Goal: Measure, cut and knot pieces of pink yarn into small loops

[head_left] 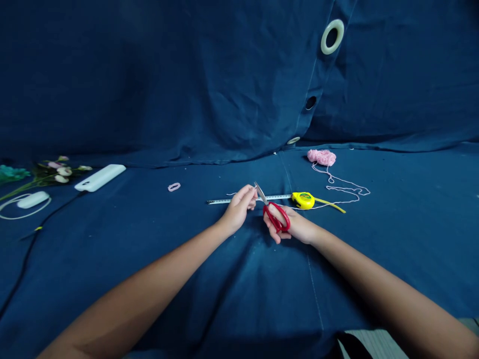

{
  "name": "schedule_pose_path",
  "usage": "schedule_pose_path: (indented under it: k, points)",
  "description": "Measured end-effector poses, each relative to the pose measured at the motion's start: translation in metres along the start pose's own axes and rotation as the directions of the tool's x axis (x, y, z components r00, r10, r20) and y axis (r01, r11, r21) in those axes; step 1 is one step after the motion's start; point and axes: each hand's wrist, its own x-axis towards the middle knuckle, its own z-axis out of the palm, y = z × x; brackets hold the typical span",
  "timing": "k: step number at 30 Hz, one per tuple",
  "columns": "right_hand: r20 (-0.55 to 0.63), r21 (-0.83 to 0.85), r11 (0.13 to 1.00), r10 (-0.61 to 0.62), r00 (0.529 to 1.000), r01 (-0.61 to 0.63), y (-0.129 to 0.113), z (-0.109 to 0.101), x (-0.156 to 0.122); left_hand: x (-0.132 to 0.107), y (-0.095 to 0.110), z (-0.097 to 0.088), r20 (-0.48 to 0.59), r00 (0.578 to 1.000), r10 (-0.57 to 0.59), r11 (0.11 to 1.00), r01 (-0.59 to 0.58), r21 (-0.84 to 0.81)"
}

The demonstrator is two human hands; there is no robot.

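Note:
My right hand (279, 224) grips red-handled scissors (277, 217), with fingers in the loops and the blades pointing up and left. Closed in a pinch, my left hand (242, 202) holds pink yarn (352, 200) right beside the blade tips. A short yarn end sticks out left of that hand. The rest of the strand runs right, behind my right hand, to a pink yarn bundle (322, 157) at the back. Behind both hands lies a yellow tape measure (303, 200) with its blade (220, 201) drawn out to the left.
A small pink yarn loop (174, 187) lies left of my hands. Farther left are a white rectangular device (100, 178) with a black cable (32, 244), a white object with a cord (33, 200), and artificial flowers (62, 170). A blue curtain (224, 80) hangs behind.

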Motion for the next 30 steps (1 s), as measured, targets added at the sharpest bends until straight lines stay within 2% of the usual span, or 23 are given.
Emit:
schedule_pose_path:
  k: [3, 6, 9, 12, 16, 18, 21, 24, 26, 30]
  points:
    - [-0.007, 0.009, 1.0, -0.022, 1.0, 0.022, 0.0, 0.002, -0.001, -0.004, 0.005, -0.001, -0.003, 0.998, 0.055, 0.982, -0.053, 0.18]
    - [0.025, 0.084, 0.996, -0.006, 1.0, 0.004, 0.001, 0.003, -0.001, -0.012, 0.011, 0.0, 0.095, 0.985, 0.142, 0.854, -0.17, 0.492]
    - [0.071, 0.165, 0.986, 0.022, 0.997, -0.034, 0.001, 0.005, -0.001, -0.018, 0.015, 0.003, 0.192, 0.966, 0.173, 0.752, -0.256, 0.607]
    - [0.078, 0.187, 0.982, 0.025, 0.997, -0.039, 0.0, 0.008, -0.001, -0.018, 0.014, 0.004, 0.196, 0.963, 0.184, 0.742, -0.267, 0.615]
    - [0.079, 0.219, 0.976, -0.014, 0.997, -0.003, 0.001, 0.013, 0.0, -0.012, 0.01, 0.004, 0.102, 0.98, 0.173, 0.816, -0.2, 0.543]
    - [0.069, 0.23, 0.973, -0.029, 0.997, 0.013, 0.004, 0.016, 0.001, -0.011, 0.009, 0.004, 0.079, 0.982, 0.174, 0.826, -0.189, 0.532]
    - [0.017, 0.224, 0.973, -0.064, 0.998, 0.058, 0.005, 0.016, 0.001, -0.016, 0.008, 0.005, 0.141, 0.976, 0.164, 0.778, -0.216, 0.589]
    - [-0.105, 0.216, 0.965, -0.127, 0.986, 0.147, 0.0, 0.007, 0.0, -0.022, 0.009, 0.005, 0.198, 0.97, 0.14, 0.753, -0.234, 0.615]
    - [-0.165, 0.159, 0.974, -0.134, 0.977, 0.161, -0.004, -0.004, 0.0, -0.023, 0.011, 0.003, 0.161, 0.973, 0.166, 0.773, -0.23, 0.591]
    - [-0.295, -0.093, 0.995, -0.073, 0.953, 0.047, -0.002, -0.022, 0.004, -0.015, 0.014, -0.004, -0.012, 0.977, 0.213, 0.836, -0.176, 0.521]
